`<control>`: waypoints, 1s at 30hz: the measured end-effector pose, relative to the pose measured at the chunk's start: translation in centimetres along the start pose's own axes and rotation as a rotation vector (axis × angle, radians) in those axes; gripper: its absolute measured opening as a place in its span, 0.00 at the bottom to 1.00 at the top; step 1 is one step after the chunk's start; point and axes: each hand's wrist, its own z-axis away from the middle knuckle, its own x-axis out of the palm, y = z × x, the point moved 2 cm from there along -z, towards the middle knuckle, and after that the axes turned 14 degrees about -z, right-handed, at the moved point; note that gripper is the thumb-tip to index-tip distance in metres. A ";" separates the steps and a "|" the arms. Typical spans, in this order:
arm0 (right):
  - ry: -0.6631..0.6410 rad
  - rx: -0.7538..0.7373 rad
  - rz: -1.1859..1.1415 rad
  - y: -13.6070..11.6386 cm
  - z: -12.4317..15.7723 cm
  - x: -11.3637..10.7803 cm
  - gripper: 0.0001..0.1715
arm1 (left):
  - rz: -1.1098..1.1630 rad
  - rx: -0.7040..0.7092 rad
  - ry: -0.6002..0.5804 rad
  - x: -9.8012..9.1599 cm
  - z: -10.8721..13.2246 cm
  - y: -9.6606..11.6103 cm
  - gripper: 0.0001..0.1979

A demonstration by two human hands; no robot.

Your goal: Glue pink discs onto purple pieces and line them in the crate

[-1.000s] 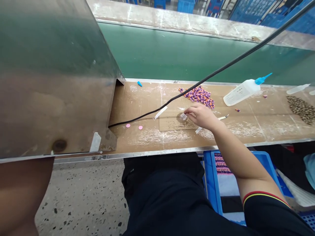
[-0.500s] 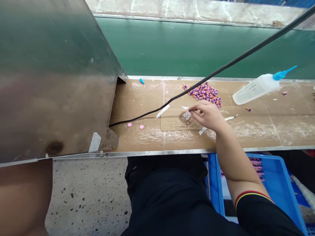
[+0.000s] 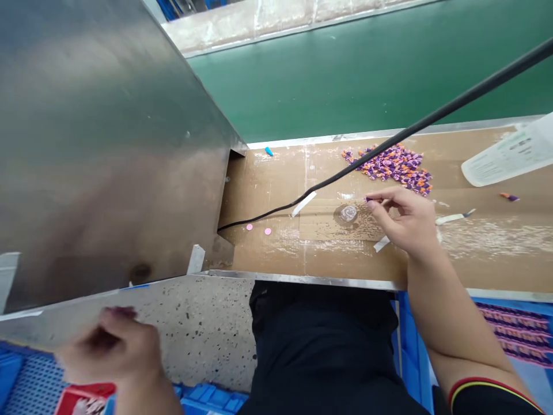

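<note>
My right hand [image 3: 404, 222] is over the cardboard-covered bench, thumb and forefinger pinched on a small purple piece [image 3: 368, 199]. Just left of those fingertips is a small clear round dish or cap [image 3: 348, 213], standing on a cardboard patch with dark specks. Behind the hand lies a pile of small purple, orange and pink pieces [image 3: 395, 167]. My left hand [image 3: 114, 349] is off the bench at lower left, blurred, with its fingers curled. Something dark reddish shows at its fingertips, too smeared to name.
A black cable [image 3: 389, 141] slants across the bench from the metal housing [image 3: 108, 173]. A white bottle [image 3: 510, 153] lies at right, near a slim white tool [image 3: 453, 219]. Two pink discs [image 3: 268, 231] lie at left. Below are a red container [image 3: 71, 397] and a blue tray [image 3: 410, 346].
My left hand has come up into view at lower left. My right hand has drawn slightly away from the clear dish, a purple piece in its pinch. The view has shifted left.
</note>
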 end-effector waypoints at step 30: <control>0.163 0.151 -0.515 -2.8 5.5 7.5 0.07 | 0.975 0.297 -1.124 18.2 11.8 18.9 0.11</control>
